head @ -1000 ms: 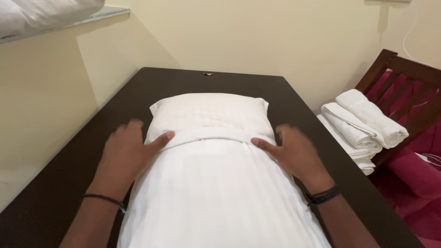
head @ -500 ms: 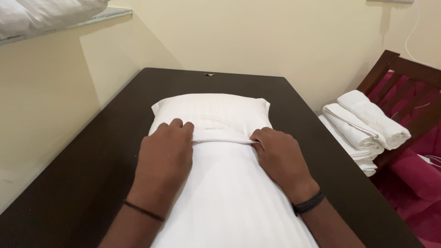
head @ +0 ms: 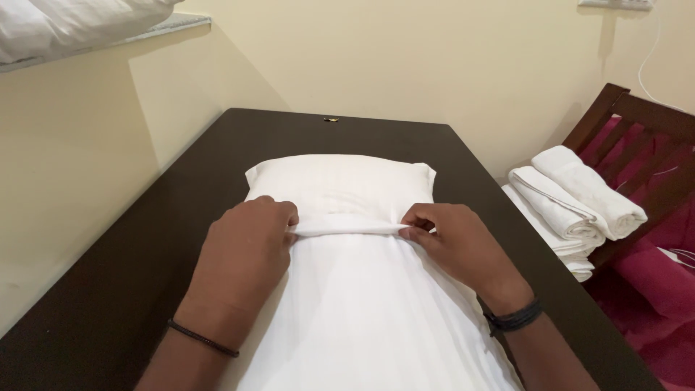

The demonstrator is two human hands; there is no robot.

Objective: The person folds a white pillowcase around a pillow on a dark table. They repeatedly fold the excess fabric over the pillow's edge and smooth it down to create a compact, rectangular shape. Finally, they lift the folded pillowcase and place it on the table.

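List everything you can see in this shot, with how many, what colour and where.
pillow: one, white, on the table, far end uncovered
pillowcase: one, white, over the pillow's near part, open edge pinched by both hands
table: one, dark brown, against the wall
folded towels: a stack, white, on the chair at right
chair: one, dark wood, right of the table
red cloth: one, on the chair
shelf bedding: white, upper left
left hand: gripping the pillowcase edge
right hand: gripping the pillowcase edge

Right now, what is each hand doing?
Left hand: closed, pinching the pillowcase edge.
Right hand: closed, pinching the same edge.
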